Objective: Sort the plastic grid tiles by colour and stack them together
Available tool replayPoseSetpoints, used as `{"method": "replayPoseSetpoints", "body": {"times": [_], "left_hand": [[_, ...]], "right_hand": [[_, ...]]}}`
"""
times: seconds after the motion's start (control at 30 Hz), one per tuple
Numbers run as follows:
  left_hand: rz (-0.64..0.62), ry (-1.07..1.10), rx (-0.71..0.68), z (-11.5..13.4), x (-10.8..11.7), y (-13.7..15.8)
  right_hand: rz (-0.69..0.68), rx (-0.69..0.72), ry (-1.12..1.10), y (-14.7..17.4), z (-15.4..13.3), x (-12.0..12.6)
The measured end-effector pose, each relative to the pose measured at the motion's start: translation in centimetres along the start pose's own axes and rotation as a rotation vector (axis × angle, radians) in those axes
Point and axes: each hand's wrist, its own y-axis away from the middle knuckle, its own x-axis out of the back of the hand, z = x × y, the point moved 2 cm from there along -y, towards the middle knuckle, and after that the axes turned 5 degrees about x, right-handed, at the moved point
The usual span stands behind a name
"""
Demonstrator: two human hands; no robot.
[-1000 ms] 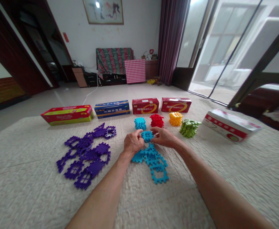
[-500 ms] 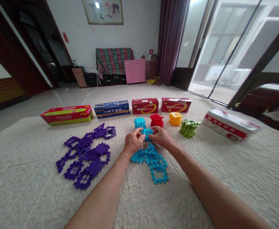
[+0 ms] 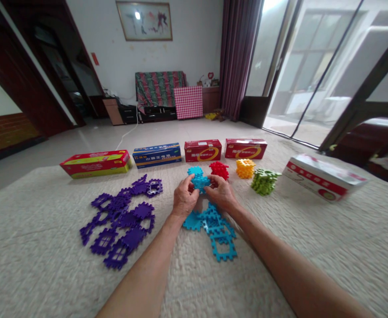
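Between my left hand (image 3: 184,197) and my right hand (image 3: 222,192), a light-blue toothed building tile (image 3: 200,183) is pinched by the fingertips, one hand on each side. Whether it is one tile or a few together I cannot tell. Just behind it stands a light-blue stack (image 3: 194,170) of the same tiles, partly hidden. Loose light-blue tiles (image 3: 223,247) lie on the cloth below my hands. A red stack (image 3: 219,169) is right behind my right hand, with a yellow stack (image 3: 245,168) and a green stack (image 3: 264,181) further right.
Purple tiles (image 3: 132,236) are spread over the left of the pale cloth (image 3: 48,247). Along the back stand a red-and-yellow box (image 3: 96,164), a blue box (image 3: 157,155) and two red boxes (image 3: 203,151). A white-and-red box (image 3: 323,176) sits at the right.
My hands have brought the light-blue tile slightly left, close in front of the light-blue stack, and it now looks tilted differently. The whole view has shifted a little downward.
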Motion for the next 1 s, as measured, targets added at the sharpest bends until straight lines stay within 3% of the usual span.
{"method": "replayPoseSetpoints", "body": {"times": [0.57,1.0], "left_hand": [[0.057,-0.025,-0.008,-1.4,-1.0,-0.7],[0.084,-0.023,0.040,-1.5,-1.0,-0.8]], "right_hand": [[0.133,0.061,-0.073,-0.9,1.4,-1.0],[0.192,0.053,0.056,-0.2,0.4,-0.7]]}}
